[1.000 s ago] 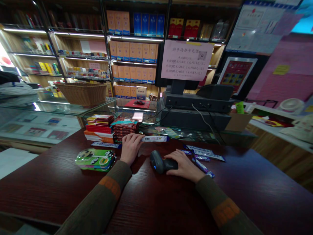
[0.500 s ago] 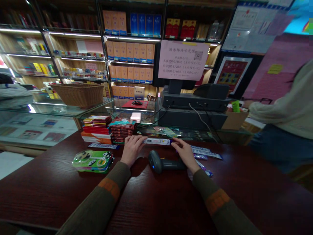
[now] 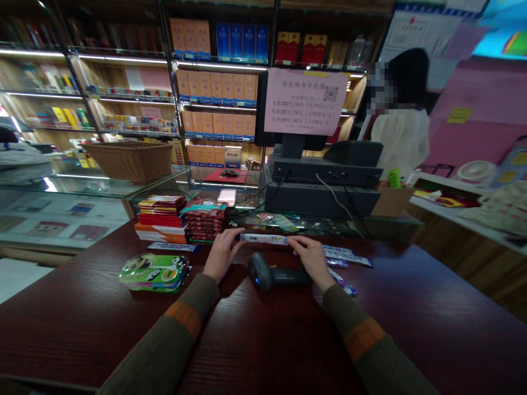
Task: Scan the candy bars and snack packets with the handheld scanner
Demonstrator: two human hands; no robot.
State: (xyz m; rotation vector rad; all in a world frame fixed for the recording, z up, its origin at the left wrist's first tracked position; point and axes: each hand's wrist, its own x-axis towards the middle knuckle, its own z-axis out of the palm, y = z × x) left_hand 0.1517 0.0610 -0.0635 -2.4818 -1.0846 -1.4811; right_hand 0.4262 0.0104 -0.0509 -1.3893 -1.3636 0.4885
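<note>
A long, narrow white-and-blue packet (image 3: 263, 239) is stretched level between my two hands, just above the table. My left hand (image 3: 222, 254) pinches its left end, and my right hand (image 3: 312, 260) pinches its right end. Below it a dark grey barcode scanner (image 3: 284, 276) lies on its side, a blue light glowing on its head; my right hand hides the tip of its handle. Similar slim packets (image 3: 346, 255) are spread on the table beyond my right hand. Another such packet (image 3: 173, 247) lies to the left, behind a green panda-patterned pack (image 3: 154, 272).
Stacks of red and orange packs (image 3: 161, 218) and brown packets (image 3: 206, 220) stand at the table's back left. Behind are a till with a monitor (image 3: 307, 109), a glass counter and a wicker basket (image 3: 132, 160). A person (image 3: 399, 120) stands at the back right.
My right fingers have closed on the packet's right end, where they were looser before. The person at the right has moved farther back, behind the till. The view has shifted slightly.
</note>
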